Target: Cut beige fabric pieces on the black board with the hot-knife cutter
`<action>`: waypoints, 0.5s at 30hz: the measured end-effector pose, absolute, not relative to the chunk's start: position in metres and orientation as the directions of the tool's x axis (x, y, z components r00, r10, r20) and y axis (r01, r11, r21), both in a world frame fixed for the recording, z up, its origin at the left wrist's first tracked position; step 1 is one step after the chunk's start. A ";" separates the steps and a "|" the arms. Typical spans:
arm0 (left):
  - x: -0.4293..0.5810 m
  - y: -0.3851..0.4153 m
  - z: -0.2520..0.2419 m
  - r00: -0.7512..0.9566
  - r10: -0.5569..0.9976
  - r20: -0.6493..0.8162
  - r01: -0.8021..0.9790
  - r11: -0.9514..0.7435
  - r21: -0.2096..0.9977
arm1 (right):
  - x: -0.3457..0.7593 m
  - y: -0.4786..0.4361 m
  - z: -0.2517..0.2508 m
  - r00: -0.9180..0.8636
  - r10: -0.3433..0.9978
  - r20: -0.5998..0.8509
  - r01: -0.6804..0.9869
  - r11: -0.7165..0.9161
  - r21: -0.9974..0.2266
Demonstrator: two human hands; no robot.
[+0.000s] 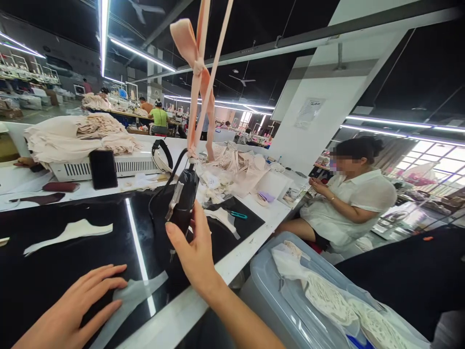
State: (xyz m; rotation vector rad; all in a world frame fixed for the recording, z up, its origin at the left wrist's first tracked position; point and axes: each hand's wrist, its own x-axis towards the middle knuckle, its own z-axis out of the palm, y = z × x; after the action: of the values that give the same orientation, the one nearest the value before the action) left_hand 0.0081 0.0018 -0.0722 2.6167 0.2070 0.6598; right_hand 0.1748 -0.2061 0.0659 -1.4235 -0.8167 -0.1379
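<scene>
My right hand (201, 254) is closed round a black corded hand tool (183, 198) with a metal lever on its side and a narrow tip pointing down. A peach elastic strap (198, 68), knotted in a loop, suspends the tool from above. My left hand (78, 303) lies with fingers spread, their tips at a sheer pale fabric piece (138, 293) on the black glossy mat (138, 223). Farther left on the mat rests a white curved fabric piece (74, 232). Behind my right hand are another white piece (222, 218) and teal thread snips (239, 214).
A phone (103, 169) leans against a white vented box (127, 167) piled with beige fabric (80, 133). More pale pieces (240, 167) heap at the back. Right of the table stands a grey lidded bin (265, 261) bearing lace pieces (330, 295); a co-worker (348, 203) sits beyond.
</scene>
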 end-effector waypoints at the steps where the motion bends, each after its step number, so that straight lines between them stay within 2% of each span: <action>1: 0.008 0.000 -0.071 0.872 0.255 0.417 0.038 -0.886 0.462 | 0.176 -0.207 0.065 0.718 0.363 0.594 0.570 0.181 -0.801; 3: 0.008 -0.002 -0.070 0.874 0.267 0.406 0.037 -0.869 0.493 | 0.178 -0.209 0.064 0.715 0.299 0.631 0.613 0.166 -0.773; 5: 0.008 -0.002 -0.070 0.878 0.270 0.396 0.034 -0.860 0.510 | 0.177 -0.212 0.064 0.710 0.177 0.681 0.666 0.144 -0.732; 7: 0.008 -0.001 -0.071 0.882 0.260 0.392 0.026 -0.859 0.512 | 0.172 -0.216 0.064 0.638 0.080 0.766 0.755 0.131 -0.643; 8: 0.008 0.001 -0.072 0.886 0.248 0.392 0.017 -0.862 0.507 | 0.169 -0.217 0.064 0.573 0.083 0.816 0.804 0.134 -0.579; 9: 0.007 0.002 -0.074 0.889 0.235 0.394 0.007 -0.866 0.501 | 0.165 -0.218 0.064 0.493 0.131 0.860 0.849 0.145 -0.508; 11: 0.007 0.006 -0.078 0.892 0.221 0.395 0.000 -0.872 0.490 | 0.158 -0.218 0.061 0.318 0.325 0.891 0.903 0.181 -0.388; 13: 0.005 0.009 -0.082 0.892 0.225 0.391 0.004 -0.871 0.491 | 0.153 -0.215 0.055 0.185 0.533 0.826 0.925 0.190 -0.330; 15: 0.004 0.010 -0.085 0.884 0.253 0.394 0.025 -0.866 0.499 | 0.151 -0.210 0.047 0.152 0.683 0.715 0.932 0.142 -0.334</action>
State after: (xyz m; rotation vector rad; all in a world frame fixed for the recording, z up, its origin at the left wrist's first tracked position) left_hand 0.0040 0.0104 -0.0850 2.5572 0.2014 0.6262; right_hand 0.1510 -0.2099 0.0467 -1.6033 -1.5933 -0.3804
